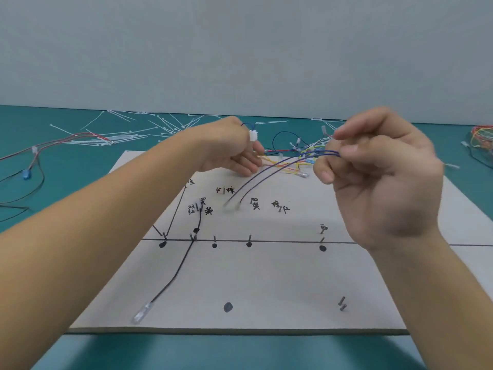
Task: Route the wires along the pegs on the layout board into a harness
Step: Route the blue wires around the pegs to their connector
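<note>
The near edge of the layout board (266, 289) lies on a teal table (240, 351). Near the board's front-left corner rests the clear terminal (142, 313) of a black wire (176, 273), which runs up the board to the drawn cross-line, passes between a close pair of pegs (194, 237) there and goes on toward the handwritten labels past the line. More pegs stand along that line, each with a black dot beside it, and two short ones (342, 303) sit near the board's front-right corner.

Above the board's right half, the right hand (381, 177) is curled, thumb and forefinger pinching two blue wires (266, 177). The wires slope down and leftward from the pinch, and their free ends hang over the middle of the board (blurred, so whether they touch it is unclear).

Over the board's far-left part, the left hand (232, 148) is closed with its fingers bent under. A white connector (253, 135) sits at its top and appears to be gripped there, with a loop of blue wire just behind it. Yellow wires (277, 165) lie on the board's far edge between the two hands.

Beyond the board's far-left corner, white cable ties (133, 134) are scattered on the table. To the board's left lie red and black wires with a blue connector (26, 174), and off its far right is a coloured wire bundle (481, 136).
</note>
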